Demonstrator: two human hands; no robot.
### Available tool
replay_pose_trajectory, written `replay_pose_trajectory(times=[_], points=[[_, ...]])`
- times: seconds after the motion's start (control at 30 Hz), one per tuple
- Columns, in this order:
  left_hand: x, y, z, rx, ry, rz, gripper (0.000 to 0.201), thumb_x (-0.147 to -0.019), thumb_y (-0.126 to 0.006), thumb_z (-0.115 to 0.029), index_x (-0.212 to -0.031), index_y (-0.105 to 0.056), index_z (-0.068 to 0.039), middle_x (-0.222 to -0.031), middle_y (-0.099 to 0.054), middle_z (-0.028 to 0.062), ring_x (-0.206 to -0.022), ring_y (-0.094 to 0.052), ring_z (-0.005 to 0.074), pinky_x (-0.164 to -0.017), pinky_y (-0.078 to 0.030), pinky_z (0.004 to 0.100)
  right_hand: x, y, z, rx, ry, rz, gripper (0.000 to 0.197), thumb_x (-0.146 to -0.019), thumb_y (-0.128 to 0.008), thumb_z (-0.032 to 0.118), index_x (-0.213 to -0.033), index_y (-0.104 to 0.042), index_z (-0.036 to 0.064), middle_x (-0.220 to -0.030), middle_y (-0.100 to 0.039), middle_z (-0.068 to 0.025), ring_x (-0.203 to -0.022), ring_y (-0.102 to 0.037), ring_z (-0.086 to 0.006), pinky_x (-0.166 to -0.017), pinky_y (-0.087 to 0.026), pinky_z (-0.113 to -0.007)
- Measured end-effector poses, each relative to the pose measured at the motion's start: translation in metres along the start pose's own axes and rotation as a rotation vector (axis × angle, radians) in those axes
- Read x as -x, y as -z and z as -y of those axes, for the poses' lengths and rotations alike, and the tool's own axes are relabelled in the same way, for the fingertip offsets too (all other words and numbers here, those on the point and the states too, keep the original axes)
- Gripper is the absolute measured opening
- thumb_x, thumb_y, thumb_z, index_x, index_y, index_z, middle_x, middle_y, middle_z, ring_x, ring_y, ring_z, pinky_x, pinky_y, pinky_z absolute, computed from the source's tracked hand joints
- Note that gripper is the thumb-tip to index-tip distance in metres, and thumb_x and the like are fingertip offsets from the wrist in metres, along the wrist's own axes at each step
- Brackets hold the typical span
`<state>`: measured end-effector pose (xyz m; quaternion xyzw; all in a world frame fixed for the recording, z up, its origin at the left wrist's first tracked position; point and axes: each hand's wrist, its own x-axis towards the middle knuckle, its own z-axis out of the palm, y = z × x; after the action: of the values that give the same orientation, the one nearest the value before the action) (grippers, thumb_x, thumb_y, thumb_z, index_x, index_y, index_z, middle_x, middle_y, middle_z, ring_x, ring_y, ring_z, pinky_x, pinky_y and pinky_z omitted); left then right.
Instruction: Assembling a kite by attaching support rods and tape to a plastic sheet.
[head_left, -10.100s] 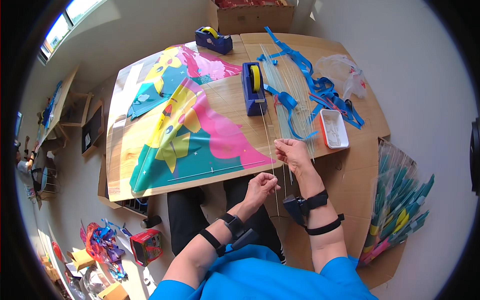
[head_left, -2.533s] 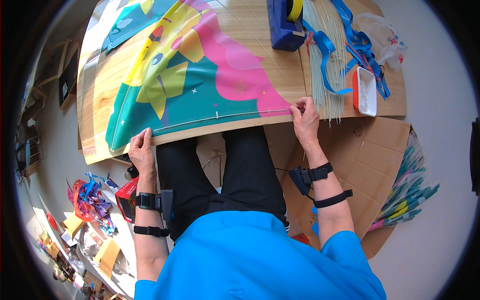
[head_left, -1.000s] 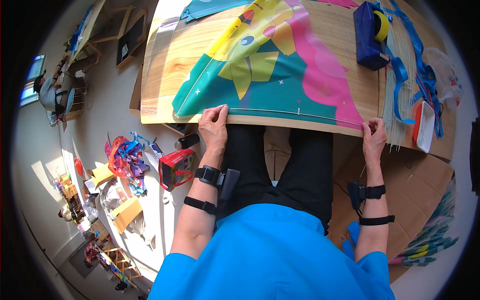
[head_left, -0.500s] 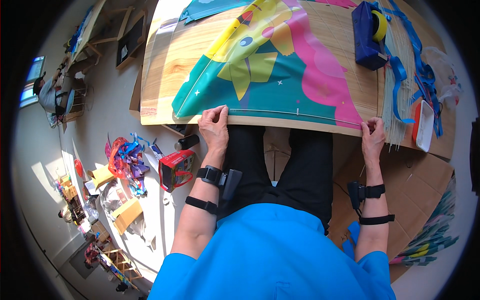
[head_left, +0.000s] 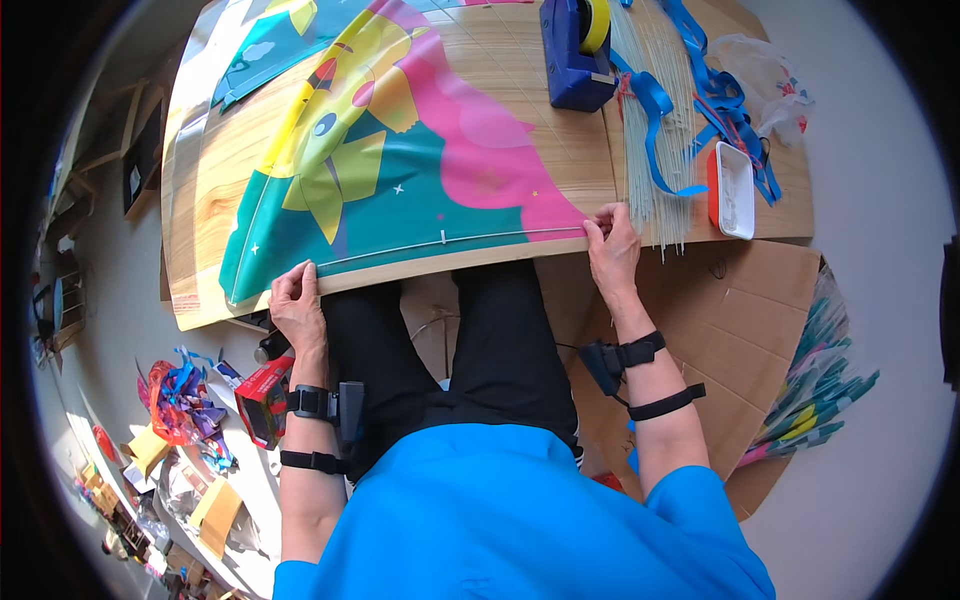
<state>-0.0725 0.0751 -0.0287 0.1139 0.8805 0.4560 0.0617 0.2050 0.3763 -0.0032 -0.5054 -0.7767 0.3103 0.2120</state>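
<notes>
A thin fabric kite (head_left: 415, 190), printed in teal, pink and yellow with a cartoon creature, lies on the wooden table (head_left: 580, 170). Along its near edge runs a slim pale rod (head_left: 480, 234), with a small white tab around its middle. My left hand (head_left: 299, 312) is closed in a pinch on that edge, a little right of the kite's left corner. At the pink right corner, my right hand (head_left: 614, 252) pinches the edge between thumb and fingers. The fingers cover the parts of the edge they grip, so whether the rod's ends are also held is hidden.
Beyond my right hand stand a blue tape dispenser (head_left: 578, 70), a bundle of thin sticks (head_left: 650, 130), blue ribbon (head_left: 655, 100) and a red-and-white tray (head_left: 735, 190). Another teal printed piece (head_left: 265, 60) lies far left. Cardboard (head_left: 715, 340) is below the table at right.
My view has turned to the right, so the table and both hands appear further left. Both hands still pinch the kite's near edge at about the same places.
</notes>
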Motion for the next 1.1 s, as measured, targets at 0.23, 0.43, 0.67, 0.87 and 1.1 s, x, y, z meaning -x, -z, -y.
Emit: replay_pose_trajectory(times=[0.23,0.43,0.67,0.87,1.1], points=[[0.0,0.0001,0.0038,-0.045,-0.03,-0.01,0.014,-0.085,-0.07,-0.017,-0.093,-0.072,-0.006,-0.089,-0.063,0.0046,-0.08,-0.058,0.0146,-0.076,-0.048,0.0284,0.0013,0.0003,0.0036,-0.013,0.008,-0.006,0.02,-0.08,-0.066,-0.001,-0.091,-0.049,0.0009,-0.076,-0.06,-0.0147,-0.068,-0.061,-0.0277,-0.065,-0.049,-0.037],[0.0002,-0.0004,0.0063,-0.052,-0.032,-0.015,0.014,-0.084,-0.07,-0.017,-0.093,-0.072,-0.006,-0.089,-0.063,0.0047,-0.08,-0.058,0.0153,-0.076,-0.048,0.029,0.0029,-0.001,0.0051,-0.023,-0.003,-0.008,0.02,-0.08,-0.065,-0.002,-0.092,-0.049,0.0003,-0.076,-0.06,-0.015,-0.067,-0.061,-0.0268,-0.063,-0.048,-0.036],[0.0021,-0.0006,0.0002,-0.08,-0.037,-0.02,0.013,-0.083,-0.071,-0.016,-0.092,-0.072,-0.006,-0.089,-0.063,0.0047,-0.08,-0.057,0.0154,-0.076,-0.047,0.0291,0.0042,-0.0015,0.0026,-0.037,0.013,-0.016,0.02,-0.08,-0.065,-0.002,-0.091,-0.049,0.0002,-0.075,-0.06,-0.014,-0.065,-0.061,-0.0246,-0.062,-0.048,-0.035],[0.0004,-0.0011,0.0051,-0.066,-0.087,-0.034,0.013,-0.082,-0.072,-0.015,-0.092,-0.072,-0.007,-0.089,-0.063,0.0046,-0.079,-0.057,0.0155,-0.075,-0.047,0.0294,0.0067,-0.0036,0.0028,-0.01,0.034,-0.065,0.024,-0.077,-0.068,-0.002,-0.091,-0.049,0.0008,-0.082,-0.057,-0.0136,-0.065,-0.057,-0.0232,-0.065,-0.047,-0.034],[0.0015,0.0005,-0.0002,-0.017,-0.017,-0.021,0.012,-0.08,-0.073,-0.015,-0.09,-0.072,-0.008,-0.088,-0.063,0.0036,-0.081,-0.056,0.0159,-0.077,-0.047,0.03,0.0021,-0.0029,-0.0021,0.102,0.11,-0.097,0.028,-0.074,-0.072,-0.001,-0.092,-0.05,0.0003,-0.088,-0.048,-0.0114,-0.066,-0.052,-0.0211,-0.067,-0.045,-0.034]])
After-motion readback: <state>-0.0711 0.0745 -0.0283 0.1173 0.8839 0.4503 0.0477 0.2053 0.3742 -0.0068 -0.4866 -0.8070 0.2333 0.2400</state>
